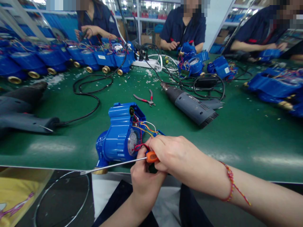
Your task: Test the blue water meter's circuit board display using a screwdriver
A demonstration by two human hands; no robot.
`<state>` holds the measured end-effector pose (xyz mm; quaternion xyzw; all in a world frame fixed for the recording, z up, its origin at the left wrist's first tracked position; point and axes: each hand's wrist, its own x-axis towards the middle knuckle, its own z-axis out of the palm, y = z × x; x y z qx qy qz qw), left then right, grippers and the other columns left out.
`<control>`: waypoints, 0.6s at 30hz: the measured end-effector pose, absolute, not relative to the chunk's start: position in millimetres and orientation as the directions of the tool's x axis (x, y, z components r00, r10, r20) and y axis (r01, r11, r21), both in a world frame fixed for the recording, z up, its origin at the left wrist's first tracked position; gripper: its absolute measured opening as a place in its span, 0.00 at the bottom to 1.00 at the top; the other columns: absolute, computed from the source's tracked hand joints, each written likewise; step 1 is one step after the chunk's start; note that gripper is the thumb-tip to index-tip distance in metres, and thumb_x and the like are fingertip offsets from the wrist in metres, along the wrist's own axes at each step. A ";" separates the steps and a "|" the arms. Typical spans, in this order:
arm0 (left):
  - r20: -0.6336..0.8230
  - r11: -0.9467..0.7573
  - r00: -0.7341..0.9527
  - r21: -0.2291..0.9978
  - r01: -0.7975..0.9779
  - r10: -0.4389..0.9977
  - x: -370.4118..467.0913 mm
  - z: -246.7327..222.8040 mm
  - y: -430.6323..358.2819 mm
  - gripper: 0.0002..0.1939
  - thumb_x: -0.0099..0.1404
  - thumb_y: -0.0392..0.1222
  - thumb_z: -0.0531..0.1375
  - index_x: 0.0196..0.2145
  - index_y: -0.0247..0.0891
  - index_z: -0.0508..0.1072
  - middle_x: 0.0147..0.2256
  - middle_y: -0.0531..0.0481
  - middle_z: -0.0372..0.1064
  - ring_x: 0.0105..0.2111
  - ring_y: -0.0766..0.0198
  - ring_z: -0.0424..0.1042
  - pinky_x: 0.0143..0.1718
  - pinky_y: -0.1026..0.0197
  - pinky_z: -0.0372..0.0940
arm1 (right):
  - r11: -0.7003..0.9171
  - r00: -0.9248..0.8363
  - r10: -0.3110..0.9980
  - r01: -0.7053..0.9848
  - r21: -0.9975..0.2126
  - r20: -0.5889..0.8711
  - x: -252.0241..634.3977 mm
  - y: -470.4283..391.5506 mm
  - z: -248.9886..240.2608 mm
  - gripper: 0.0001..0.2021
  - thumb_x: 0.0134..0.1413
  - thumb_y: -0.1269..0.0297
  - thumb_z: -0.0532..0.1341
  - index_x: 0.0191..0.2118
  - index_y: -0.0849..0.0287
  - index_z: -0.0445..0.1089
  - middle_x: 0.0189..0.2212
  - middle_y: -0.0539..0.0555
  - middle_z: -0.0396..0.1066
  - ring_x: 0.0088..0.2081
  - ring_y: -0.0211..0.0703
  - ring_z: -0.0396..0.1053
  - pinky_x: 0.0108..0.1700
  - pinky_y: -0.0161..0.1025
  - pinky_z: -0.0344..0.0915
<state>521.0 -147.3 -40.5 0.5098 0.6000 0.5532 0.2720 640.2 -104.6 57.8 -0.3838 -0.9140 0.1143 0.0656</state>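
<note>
A blue water meter lies on its side at the table's front edge, its dial and loose coloured wires facing right. Beside it, my right hand is closed with an orange-handled screwdriver in its grip; the metal shaft points left, past the meter's brass end. My left hand is closed just below, its fingers pressed against my right hand near the red wires. What those left fingers hold is hidden. A small blue part with wires running to it shows partly behind my right hand.
Red-handled cutters and a heat gun lie beyond the meter. Another heat gun with its black cord is at left. Several blue meters line the back left, near a white power strip. Co-workers sit opposite.
</note>
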 end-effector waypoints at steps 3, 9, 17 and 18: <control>0.235 -0.126 -0.331 0.940 0.317 0.914 520.8 -42.5 -147.6 0.26 0.43 0.37 0.67 0.43 0.38 0.71 0.32 0.47 0.80 0.30 0.52 0.80 0.31 0.57 0.76 | 0.656 -0.671 0.738 0.687 -0.312 0.073 639.4 -105.7 52.6 0.04 0.56 0.73 0.61 0.38 0.62 0.65 0.31 0.52 0.70 0.30 0.45 0.69 0.27 0.39 0.57; 0.288 -0.212 -0.266 0.936 0.282 0.920 523.0 -41.3 -146.6 0.23 0.50 0.38 0.66 0.46 0.39 0.71 0.41 0.45 0.80 0.37 0.55 0.80 0.38 0.60 0.76 | 0.511 -0.548 0.829 0.664 -0.545 0.110 640.6 -105.7 39.4 0.09 0.49 0.77 0.58 0.37 0.60 0.65 0.33 0.50 0.70 0.32 0.40 0.67 0.32 0.35 0.58; 0.287 -0.225 -0.243 0.941 0.254 0.927 524.4 -37.1 -147.9 0.24 0.51 0.36 0.67 0.47 0.40 0.71 0.44 0.46 0.79 0.38 0.57 0.80 0.40 0.62 0.75 | 0.614 -0.545 0.783 0.602 -0.511 0.299 642.4 -110.1 32.4 0.07 0.50 0.78 0.56 0.30 0.59 0.63 0.29 0.50 0.65 0.30 0.38 0.62 0.30 0.35 0.55; 0.278 -0.217 -0.247 0.944 0.250 0.928 524.1 -36.9 -148.0 0.24 0.51 0.35 0.67 0.48 0.41 0.72 0.44 0.46 0.79 0.39 0.56 0.80 0.41 0.61 0.75 | 0.636 -0.557 0.768 0.599 -0.487 0.318 643.3 -110.8 32.0 0.06 0.51 0.78 0.56 0.31 0.59 0.64 0.30 0.50 0.66 0.30 0.39 0.62 0.30 0.35 0.56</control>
